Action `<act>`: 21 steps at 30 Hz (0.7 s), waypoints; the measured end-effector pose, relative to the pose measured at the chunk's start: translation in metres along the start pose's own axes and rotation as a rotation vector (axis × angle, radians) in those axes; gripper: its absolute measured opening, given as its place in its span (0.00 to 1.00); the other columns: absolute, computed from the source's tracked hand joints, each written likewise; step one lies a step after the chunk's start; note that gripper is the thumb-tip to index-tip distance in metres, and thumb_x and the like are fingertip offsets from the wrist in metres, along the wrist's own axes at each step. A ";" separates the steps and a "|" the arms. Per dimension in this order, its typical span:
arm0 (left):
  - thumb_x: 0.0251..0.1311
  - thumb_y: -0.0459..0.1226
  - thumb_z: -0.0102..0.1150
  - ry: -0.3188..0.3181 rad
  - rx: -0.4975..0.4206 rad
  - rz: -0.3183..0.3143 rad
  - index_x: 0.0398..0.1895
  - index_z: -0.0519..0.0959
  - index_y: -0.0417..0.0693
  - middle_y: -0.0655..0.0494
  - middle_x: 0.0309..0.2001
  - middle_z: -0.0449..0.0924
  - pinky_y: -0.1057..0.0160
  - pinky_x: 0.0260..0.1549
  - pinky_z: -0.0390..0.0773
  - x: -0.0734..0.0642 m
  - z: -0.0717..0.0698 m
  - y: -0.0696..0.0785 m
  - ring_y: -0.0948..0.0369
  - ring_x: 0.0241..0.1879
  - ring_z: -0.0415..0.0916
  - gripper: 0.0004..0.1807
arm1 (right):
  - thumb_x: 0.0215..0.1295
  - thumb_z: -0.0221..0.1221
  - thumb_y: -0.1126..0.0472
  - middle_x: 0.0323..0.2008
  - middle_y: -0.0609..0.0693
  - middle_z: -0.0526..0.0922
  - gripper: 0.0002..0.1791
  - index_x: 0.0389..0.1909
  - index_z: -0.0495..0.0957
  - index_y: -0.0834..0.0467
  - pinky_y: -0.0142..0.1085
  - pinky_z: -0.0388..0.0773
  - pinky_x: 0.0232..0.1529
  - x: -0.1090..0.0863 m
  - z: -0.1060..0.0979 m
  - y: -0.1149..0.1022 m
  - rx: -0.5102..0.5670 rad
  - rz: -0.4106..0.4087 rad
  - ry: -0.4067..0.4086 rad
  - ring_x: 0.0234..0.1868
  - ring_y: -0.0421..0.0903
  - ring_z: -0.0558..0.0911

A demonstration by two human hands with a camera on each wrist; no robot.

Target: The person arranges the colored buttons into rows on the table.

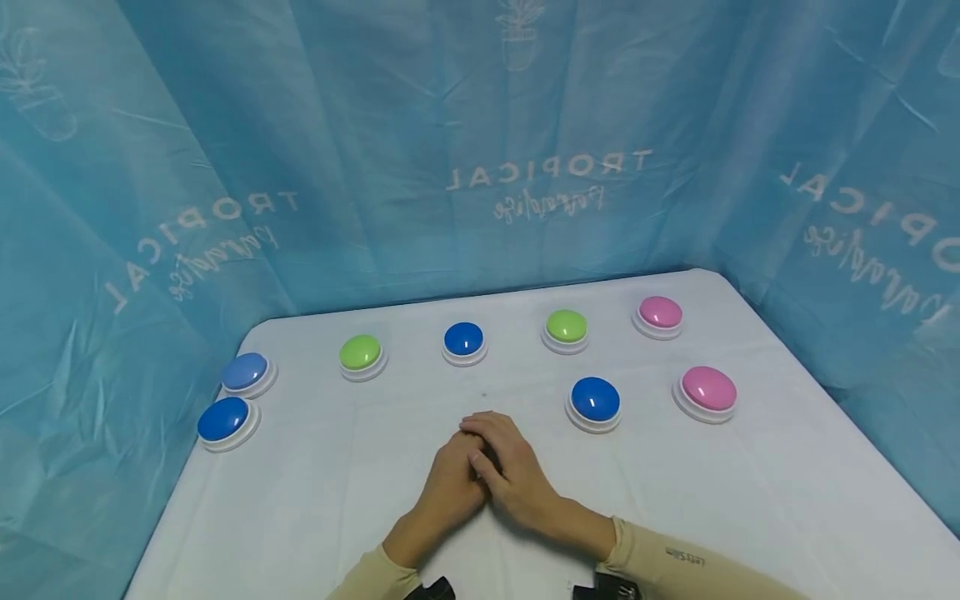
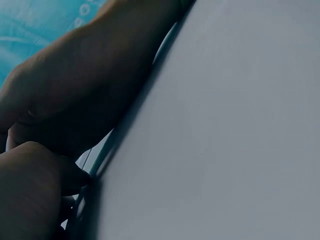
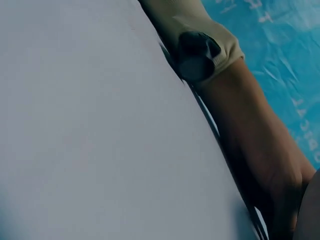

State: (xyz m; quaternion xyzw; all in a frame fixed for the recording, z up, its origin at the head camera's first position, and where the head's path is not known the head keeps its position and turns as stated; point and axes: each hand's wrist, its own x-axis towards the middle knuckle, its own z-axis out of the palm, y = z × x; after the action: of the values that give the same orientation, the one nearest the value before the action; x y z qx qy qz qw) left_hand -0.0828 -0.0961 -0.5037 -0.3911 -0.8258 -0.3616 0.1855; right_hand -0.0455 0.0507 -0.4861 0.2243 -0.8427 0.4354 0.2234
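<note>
Both hands rest together on the white tabletop in the head view. The right hand lies over the fingers of the left hand, its thumb along the near side. Most of the left fingers are hidden beneath it. Neither hand holds an object. A blue push button with a white base sits to the right of the hands, the closest of the buttons. Dimly lit in the left wrist view, the right hand meets the left one. The right wrist view shows the left forearm's sleeve.
Along the back stand a light blue button, green buttons, a blue button and a pink button. Another blue button is at the left edge, another pink one at right. Blue curtains surround the table.
</note>
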 end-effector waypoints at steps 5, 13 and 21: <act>0.52 0.26 0.71 0.047 0.012 -0.121 0.48 0.85 0.41 0.45 0.54 0.87 0.52 0.55 0.85 -0.020 -0.042 -0.028 0.48 0.56 0.86 0.18 | 0.74 0.58 0.61 0.69 0.61 0.77 0.24 0.68 0.74 0.64 0.49 0.67 0.77 0.016 0.040 -0.018 0.064 0.069 -0.043 0.74 0.57 0.73; 0.56 0.21 0.70 0.143 0.038 -0.232 0.53 0.86 0.35 0.39 0.62 0.84 0.83 0.70 0.58 -0.062 -0.104 -0.066 0.40 0.62 0.81 0.20 | 0.75 0.55 0.55 0.73 0.56 0.74 0.31 0.76 0.67 0.61 0.43 0.68 0.77 0.040 0.100 -0.040 -0.076 0.039 -0.210 0.76 0.51 0.72; 0.61 0.25 0.69 0.202 0.184 -0.498 0.53 0.87 0.45 0.48 0.62 0.86 0.91 0.63 0.55 -0.095 -0.159 -0.089 0.81 0.67 0.71 0.17 | 0.73 0.56 0.49 0.72 0.50 0.77 0.31 0.73 0.71 0.58 0.36 0.60 0.81 0.066 0.154 -0.054 -0.321 0.023 -0.322 0.78 0.46 0.69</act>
State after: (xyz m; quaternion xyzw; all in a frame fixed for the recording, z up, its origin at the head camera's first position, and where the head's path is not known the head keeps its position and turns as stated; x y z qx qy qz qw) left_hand -0.0885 -0.3012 -0.4937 -0.1198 -0.9032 -0.3565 0.2070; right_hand -0.0952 -0.1178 -0.4944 0.2429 -0.9285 0.2567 0.1140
